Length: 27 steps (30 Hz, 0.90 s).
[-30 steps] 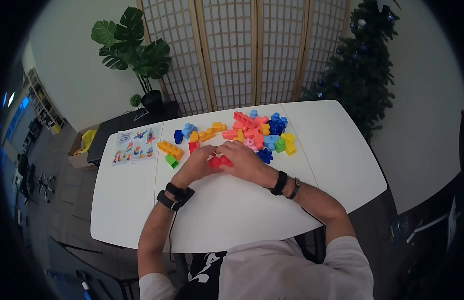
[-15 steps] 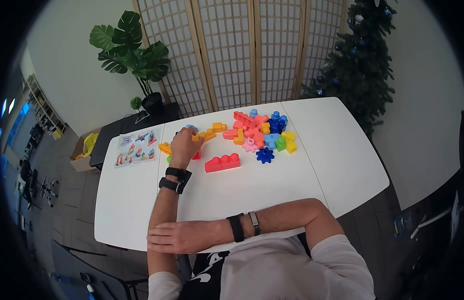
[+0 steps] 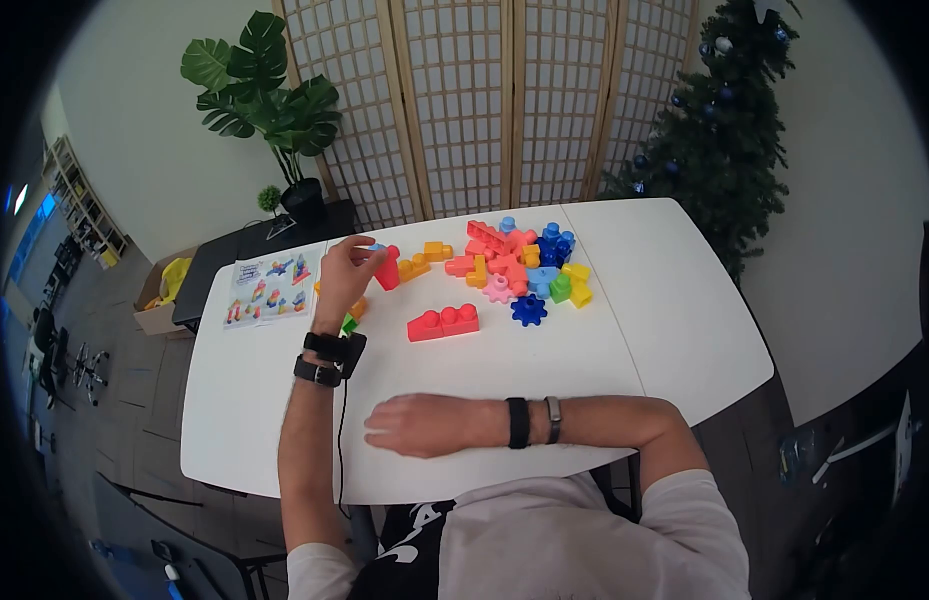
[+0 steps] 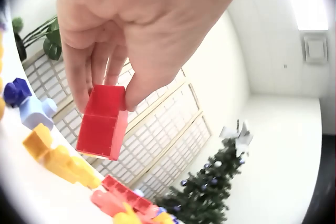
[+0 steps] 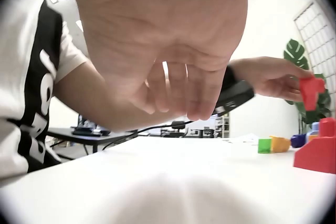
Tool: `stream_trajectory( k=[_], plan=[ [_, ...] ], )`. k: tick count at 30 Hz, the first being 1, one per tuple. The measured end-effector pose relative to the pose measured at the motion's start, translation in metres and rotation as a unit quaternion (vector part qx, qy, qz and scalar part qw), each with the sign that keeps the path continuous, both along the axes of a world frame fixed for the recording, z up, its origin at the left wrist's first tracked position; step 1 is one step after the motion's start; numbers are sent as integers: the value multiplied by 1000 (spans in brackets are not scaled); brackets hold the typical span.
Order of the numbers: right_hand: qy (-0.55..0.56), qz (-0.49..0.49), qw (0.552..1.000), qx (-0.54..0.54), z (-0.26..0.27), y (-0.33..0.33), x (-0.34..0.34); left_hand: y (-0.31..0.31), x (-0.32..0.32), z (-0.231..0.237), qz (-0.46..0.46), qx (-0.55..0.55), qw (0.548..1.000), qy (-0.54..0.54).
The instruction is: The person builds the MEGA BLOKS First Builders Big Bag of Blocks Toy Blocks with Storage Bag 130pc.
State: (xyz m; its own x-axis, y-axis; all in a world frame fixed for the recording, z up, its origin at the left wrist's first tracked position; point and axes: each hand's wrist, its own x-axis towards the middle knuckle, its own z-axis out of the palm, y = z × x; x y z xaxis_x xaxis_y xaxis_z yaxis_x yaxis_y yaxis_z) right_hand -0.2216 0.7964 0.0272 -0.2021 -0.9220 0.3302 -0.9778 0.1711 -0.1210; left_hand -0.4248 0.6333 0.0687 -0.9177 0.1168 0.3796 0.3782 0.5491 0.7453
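- Since the earlier head frame, the small red block [image 3: 387, 270] has come up off the table [image 3: 574, 375] in the left hand [image 3: 340, 284], and the right hand [image 3: 424, 424] has left the left forearm.
- The red block is in the air over the far left part of the table, pinched at one end between the left thumb and fingers.
- Such an end grip could let it twist or slip, I judge; a loosened thumb would drop it among the blocks below.
- Just beside and beneath the left hand are the yellow blocks [image 3: 414, 268] and a partly hidden green block [image 3: 349, 325]; a low sweep of wrist or fingers could knock them askew.
- The red row with three knobs [image 3: 444, 322] lies nearer the table's middle, touched by neither hand. Pressing something onto it unsteadied could make it slide or tip.
- The right hand hovers above the near edge, fingers loose, grasping nothing.
- The cable [image 3: 341, 430] from the left wrist runs down to the near edge; a long reach could pull it taut or drag it.
- Toward the far edge, right of the row, sits the mixed pile [image 3: 509, 265]; a careless reach there could topple pieces.
- By the left edge lies the picture sheet [image 3: 269, 292].
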Motion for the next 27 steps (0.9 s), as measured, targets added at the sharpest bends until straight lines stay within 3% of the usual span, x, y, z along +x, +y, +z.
stream_trajectory(
  k=[1,2,4,6,8,12,14,16,18,19,21,24,27],
  plan=[
    [-13,-23,996,-81,4,9,-9,-4,4,6,-61,57,996,-37],
    [-26,-45,986,-160,10,20,-19,-3,13,14,-59,57,996,-37],
    [35,-140,965,-217,26,48,-39,2,33,27,-159,216,958,-106],
    [-198,-267,885,-325,55,72,-54,6,49,38,-173,227,949,-137],
    [-143,-333,834,-416,68,84,-71,13,58,38,-188,237,938,-167],
    [-232,-317,812,-431,78,103,-80,32,72,33,-252,244,923,-158],
    [-316,-283,840,-338,76,119,-88,40,77,32,-289,219,920,-148],
    [-299,-294,848,-325,70,134,-92,40,77,24,-276,209,930,-125],
    [-282,-305,855,-311,62,151,-92,31,78,18,-241,63,968,-41],
    [-249,-338,870,-258,59,161,-91,25,78,14,-241,63,968,-41],
    [-213,-369,882,-203,46,175,-92,14,76,3,-246,-108,963,-9],
    [-213,-362,891,-172,20,182,-95,10,70,-23,-254,-173,952,-7],
    [-214,-380,887,-153,9,171,-97,21,74,-29,-243,-161,956,-17]
  ],
)
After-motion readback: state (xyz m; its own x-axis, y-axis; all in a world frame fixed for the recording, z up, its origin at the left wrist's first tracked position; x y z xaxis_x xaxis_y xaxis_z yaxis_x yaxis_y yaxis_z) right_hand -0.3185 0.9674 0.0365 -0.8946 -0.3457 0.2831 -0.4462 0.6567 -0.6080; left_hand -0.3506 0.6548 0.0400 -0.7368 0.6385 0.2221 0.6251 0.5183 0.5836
